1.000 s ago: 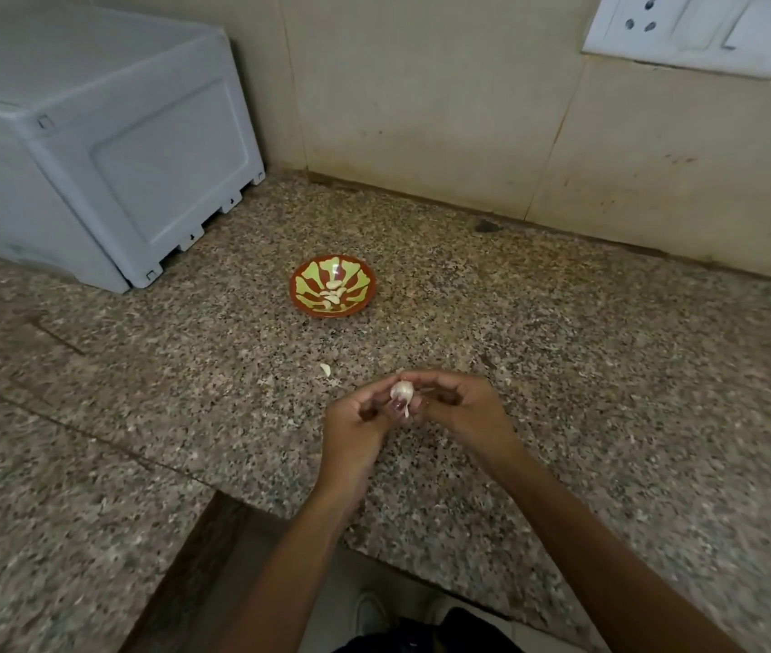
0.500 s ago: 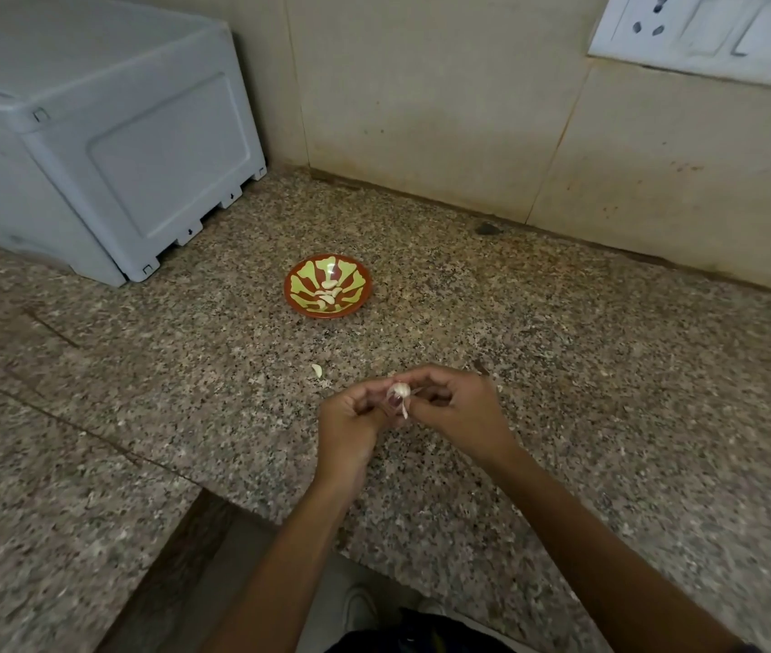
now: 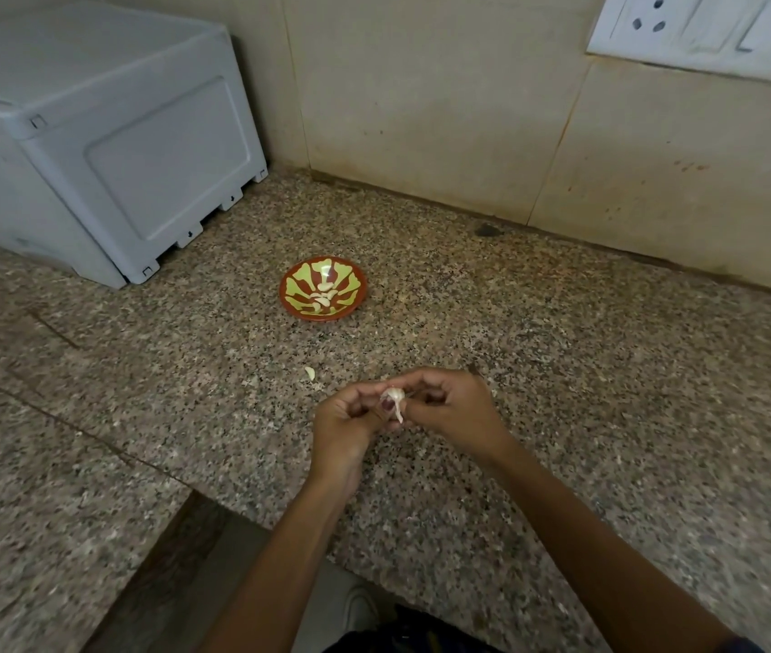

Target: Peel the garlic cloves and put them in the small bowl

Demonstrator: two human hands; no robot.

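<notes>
I hold a garlic clove (image 3: 393, 397) between my two hands, above the middle of the countertop (image 3: 562, 369) and closer to its near edge than to the wall. The clove is small, rounded and pale, white with a faint pink tinge, and a thin papery strip of skin (image 3: 399, 413) hangs straight down from it, so its long axis looks roughly vertical; I cannot tell which end is the tip. My left hand (image 3: 343, 426) has its fingers curled in, with the thumb pressed against the clove. My right hand (image 3: 452, 412) is curled too, its fingertips pinching the clove from the other side, so both hands grip it together. Just left of my hands, a small pale piece of garlic (image 3: 310, 372) lies loose on the countertop. Farther toward the back edge sits the small bowl (image 3: 296, 304), round and shallow, glossy brown with yellow-green petal shapes, holding several peeled cloves (image 3: 324, 294) that look smooth and creamy white. The countertop is speckled granite in brown, grey and black, polished, with a straight seam line running across its left part. In the back left corner stands a grey plastic box (image 3: 91, 148) with a recessed panel and notched feet. Behind are beige wall tiles (image 3: 421, 110), and a white switch plate (image 3: 704, 33) is at the upper right.
</notes>
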